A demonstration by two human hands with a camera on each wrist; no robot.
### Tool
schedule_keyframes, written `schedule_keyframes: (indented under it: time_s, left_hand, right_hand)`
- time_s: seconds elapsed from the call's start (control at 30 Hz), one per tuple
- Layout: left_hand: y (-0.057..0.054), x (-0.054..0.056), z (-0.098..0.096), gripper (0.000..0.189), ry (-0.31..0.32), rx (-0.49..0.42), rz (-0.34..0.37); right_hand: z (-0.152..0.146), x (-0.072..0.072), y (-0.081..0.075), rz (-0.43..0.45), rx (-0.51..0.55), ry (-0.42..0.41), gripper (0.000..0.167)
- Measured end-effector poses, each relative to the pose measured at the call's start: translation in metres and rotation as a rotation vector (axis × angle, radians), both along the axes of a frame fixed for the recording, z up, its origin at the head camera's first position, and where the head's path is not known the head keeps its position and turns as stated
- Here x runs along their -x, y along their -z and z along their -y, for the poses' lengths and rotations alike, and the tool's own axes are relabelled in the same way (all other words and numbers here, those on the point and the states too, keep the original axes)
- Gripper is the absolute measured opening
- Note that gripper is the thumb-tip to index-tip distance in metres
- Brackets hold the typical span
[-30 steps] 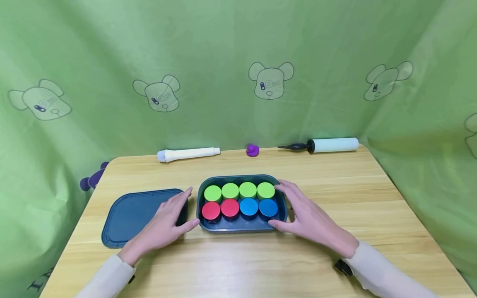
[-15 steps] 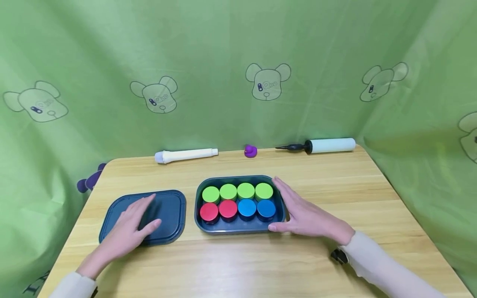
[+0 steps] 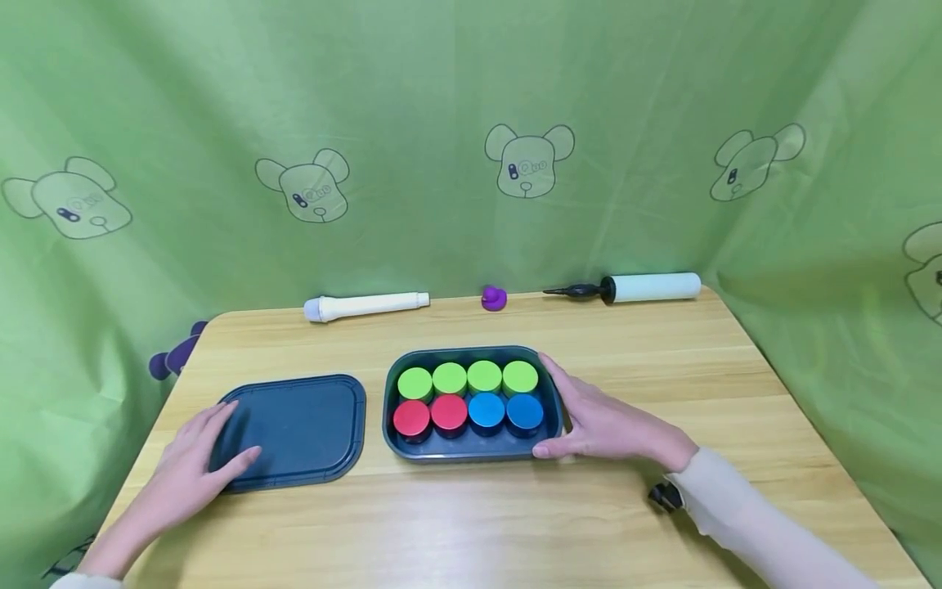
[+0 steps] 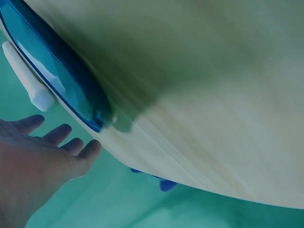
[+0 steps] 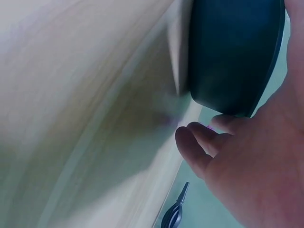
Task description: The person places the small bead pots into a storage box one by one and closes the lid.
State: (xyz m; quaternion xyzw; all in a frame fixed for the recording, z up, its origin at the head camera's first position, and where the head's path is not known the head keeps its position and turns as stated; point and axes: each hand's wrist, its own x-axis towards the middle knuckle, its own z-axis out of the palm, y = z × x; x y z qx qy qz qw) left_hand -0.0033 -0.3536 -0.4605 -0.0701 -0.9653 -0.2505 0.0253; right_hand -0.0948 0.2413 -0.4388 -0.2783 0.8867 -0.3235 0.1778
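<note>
A dark blue plastic box [image 3: 471,449] with rounded corners stands mid-table. It holds two rows of short round pieces: lime-green tops [image 3: 484,376] at the back, red tops [image 3: 413,418] and blue tops [image 3: 525,411] in front. My right hand [image 3: 607,425] grips the box's right end, thumb at the front rim and fingers at the back corner. In the right wrist view, the fingertips lie against the box's outer wall [image 5: 235,57]. A flat dark blue lid [image 3: 302,429] lies left of the box. My left hand [image 3: 184,466] reaches over its left edge, fingers relaxed and holding nothing.
Along the wooden table's [image 3: 471,523] back edge lie a white microphone-like stick [image 3: 371,304], a purple toy duck [image 3: 494,298] and a white hand pump [image 3: 651,288] with a black nozzle. A green curtain [image 3: 412,82] with bear-face prints hangs behind and at both sides.
My left hand has moved left, from beside the box across the lid to its left edge. My right hand stays at the box's right end. The view has shifted slightly.
</note>
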Motion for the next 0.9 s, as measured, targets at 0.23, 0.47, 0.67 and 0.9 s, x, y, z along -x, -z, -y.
schedule_keyframes:
  time_s: [0.23, 0.47, 0.67, 0.9]
  left_hand:
    - [0.006, -0.004, 0.014, 0.081, -0.025, 0.007, -0.059]
    - [0.006, -0.001, 0.023, 0.077, -0.072, 0.1, -0.026]
    - [0.003, 0.004, 0.027, 0.058, -0.064, 0.126, -0.02]
    - [0.007, 0.009, 0.041, 0.04, 0.03, 0.057, -0.03]
  right_hand:
    - [-0.004, 0.0, -0.002, 0.03, -0.028, -0.001, 0.135]
    - [-0.007, -0.002, -0.002, 0.044, -0.023, -0.002, 0.133]
    - [-0.007, -0.002, 0.001, 0.042, -0.015, -0.002, 0.133]
    - [-0.005, -0.002, -0.001, 0.053, -0.023, 0.005, 0.133]
